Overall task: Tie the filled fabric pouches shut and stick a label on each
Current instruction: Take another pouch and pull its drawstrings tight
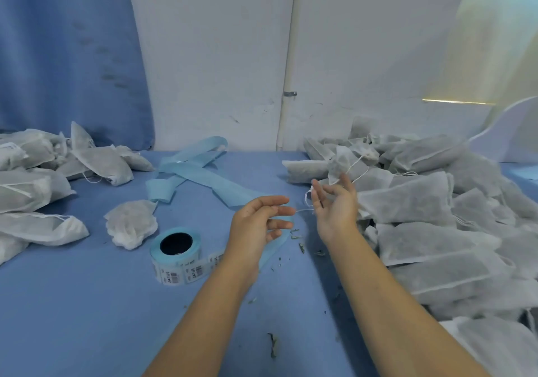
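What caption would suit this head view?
Left hand and right hand pull the drawstring of a fabric pouch taut, beside a label roll and heaped pouches.

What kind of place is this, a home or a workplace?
Probably a small packing workshop: piles of filled pouches on the blue table, a roll of barcode labels and spent backing strip.

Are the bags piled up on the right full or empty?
Full. The pouches on the right bulge, and dark filling shows through their thin white fabric.
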Demonstrator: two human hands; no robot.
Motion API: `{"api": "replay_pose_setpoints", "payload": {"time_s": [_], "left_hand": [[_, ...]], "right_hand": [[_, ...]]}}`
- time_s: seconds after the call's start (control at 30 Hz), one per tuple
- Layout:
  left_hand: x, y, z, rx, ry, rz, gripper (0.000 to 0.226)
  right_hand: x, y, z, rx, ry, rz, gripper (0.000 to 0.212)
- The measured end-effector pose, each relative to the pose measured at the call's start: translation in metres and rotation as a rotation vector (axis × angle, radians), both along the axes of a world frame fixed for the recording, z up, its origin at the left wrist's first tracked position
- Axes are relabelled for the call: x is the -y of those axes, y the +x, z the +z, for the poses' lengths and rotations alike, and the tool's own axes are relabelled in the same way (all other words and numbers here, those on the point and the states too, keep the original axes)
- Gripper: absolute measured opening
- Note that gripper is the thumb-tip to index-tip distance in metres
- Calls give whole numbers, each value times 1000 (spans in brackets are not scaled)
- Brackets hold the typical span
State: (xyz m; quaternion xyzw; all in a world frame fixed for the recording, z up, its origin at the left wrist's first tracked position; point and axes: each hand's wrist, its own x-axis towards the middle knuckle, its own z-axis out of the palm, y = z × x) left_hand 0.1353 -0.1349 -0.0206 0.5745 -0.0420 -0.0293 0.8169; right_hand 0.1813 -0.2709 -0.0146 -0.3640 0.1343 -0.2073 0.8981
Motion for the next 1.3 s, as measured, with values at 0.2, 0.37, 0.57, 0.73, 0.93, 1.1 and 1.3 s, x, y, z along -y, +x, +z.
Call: {"api": "replay_pose_setpoints", "payload": {"time_s": [0.2,0.37,0.57,0.73,0.93,1.1,1.3], "left_hand": [[0,-2,-3,-28,-3,15,28],[-2,-9,-1,-31,-10,20,26],[-13,-24,-1,-55,-110,105,18],[-26,-39,-4,-92,-74,131,45],[-31,-48,-19,-46,87,225,20],[-27,-51,-23,103,205,398,15],[-31,-56,-17,173,158,654,17]], "right_hand": [[4,-3,2,-34,41,19,56],[-8,-24,3,-1,-26,89,48],[-36,-67,-6,55,-261,191,26],[-55,-94,-22,-43,-514,213,48],[-62,-102,-32,-108,-616,206,38],[-59,-102,-42,-182,-679,17,37],[-54,-98,-46,-175,-700,-105,28]]}}
